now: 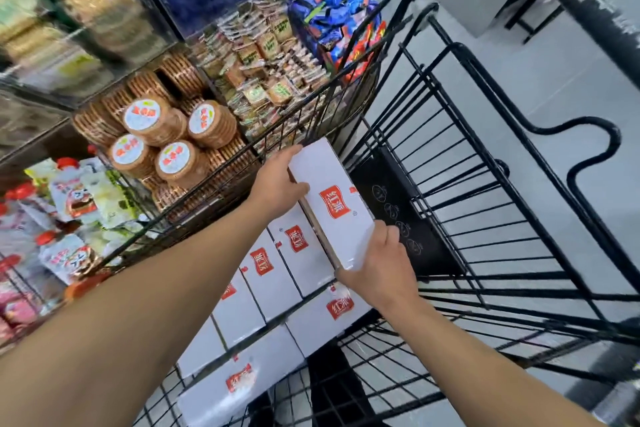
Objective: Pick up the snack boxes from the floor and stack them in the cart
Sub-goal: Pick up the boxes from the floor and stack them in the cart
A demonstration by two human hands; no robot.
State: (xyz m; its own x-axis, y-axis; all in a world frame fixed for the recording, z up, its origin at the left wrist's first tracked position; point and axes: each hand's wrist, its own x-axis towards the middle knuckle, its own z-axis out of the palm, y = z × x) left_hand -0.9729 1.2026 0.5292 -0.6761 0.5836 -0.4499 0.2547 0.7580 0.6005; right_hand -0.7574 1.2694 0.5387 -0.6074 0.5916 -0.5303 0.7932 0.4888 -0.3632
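Held over the black wire cart [485,156]: a white snack box [332,201] with a red logo, gripped at both ends. Left hand [277,180] clasping the far end at 11 o'clock of the box, thumb on top; right hand [381,267] clasping the near end at 5 o'clock, fingers curled round the edge. Directly beneath, at 7 o'clock, more stacked boxes [273,274] of the same kind packed in rows inside the cart. At 10 o'clock, round biscuit packs [162,135] on the store shelf [41,107].

left grip [277,180], right grip [377,274], both clasping
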